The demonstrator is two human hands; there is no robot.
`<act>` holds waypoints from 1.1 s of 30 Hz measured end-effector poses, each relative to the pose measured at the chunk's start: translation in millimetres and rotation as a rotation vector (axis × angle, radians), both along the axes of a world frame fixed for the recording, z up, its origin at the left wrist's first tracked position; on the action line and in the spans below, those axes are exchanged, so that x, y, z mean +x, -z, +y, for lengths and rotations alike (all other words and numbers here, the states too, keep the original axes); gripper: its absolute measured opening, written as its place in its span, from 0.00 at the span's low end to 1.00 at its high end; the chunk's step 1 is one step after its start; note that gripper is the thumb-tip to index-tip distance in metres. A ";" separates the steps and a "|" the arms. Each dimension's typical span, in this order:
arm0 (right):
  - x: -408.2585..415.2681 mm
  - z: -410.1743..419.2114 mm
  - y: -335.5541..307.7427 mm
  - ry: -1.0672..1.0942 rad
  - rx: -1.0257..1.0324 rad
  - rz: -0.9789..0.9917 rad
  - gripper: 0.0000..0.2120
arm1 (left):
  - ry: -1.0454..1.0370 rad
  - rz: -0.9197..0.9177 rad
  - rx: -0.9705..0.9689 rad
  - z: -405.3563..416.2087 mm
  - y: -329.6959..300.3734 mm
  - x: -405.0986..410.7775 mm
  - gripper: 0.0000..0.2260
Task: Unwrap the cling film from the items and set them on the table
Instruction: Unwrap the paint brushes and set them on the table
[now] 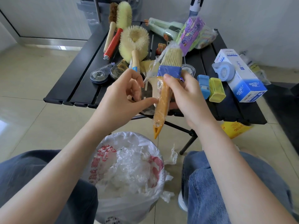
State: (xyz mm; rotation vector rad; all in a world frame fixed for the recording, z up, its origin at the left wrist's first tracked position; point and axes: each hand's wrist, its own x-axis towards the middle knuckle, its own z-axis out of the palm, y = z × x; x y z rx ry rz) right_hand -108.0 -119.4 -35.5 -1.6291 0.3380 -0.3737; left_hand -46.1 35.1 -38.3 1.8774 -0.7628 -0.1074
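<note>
A paint brush [163, 97] with an orange handle, blue band and pale bristles is held upright over the front edge of the black table [77, 81]. My right hand [186, 96] grips it just below the blue band. Cling film [153, 68] still clings to the handle and trails off the bristles to the left. My left hand [124, 97] pinches that loose film beside the handle. Another pale brush lies on the table behind my hands, mostly hidden.
The table holds round scrubbing brushes [134, 41], correction tape dispensers [100, 75], blue and yellow small boxes [212, 89], a white and blue carton [239, 75], a purple packet [192, 34]. A bin lined with a bag [129, 172] full of crumpled film sits between my knees.
</note>
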 end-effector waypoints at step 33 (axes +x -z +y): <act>3.2 21.9 3.5 -0.371 0.521 0.053 0.15 | -0.263 0.111 -0.309 -8.5 -7.6 -1.4 0.10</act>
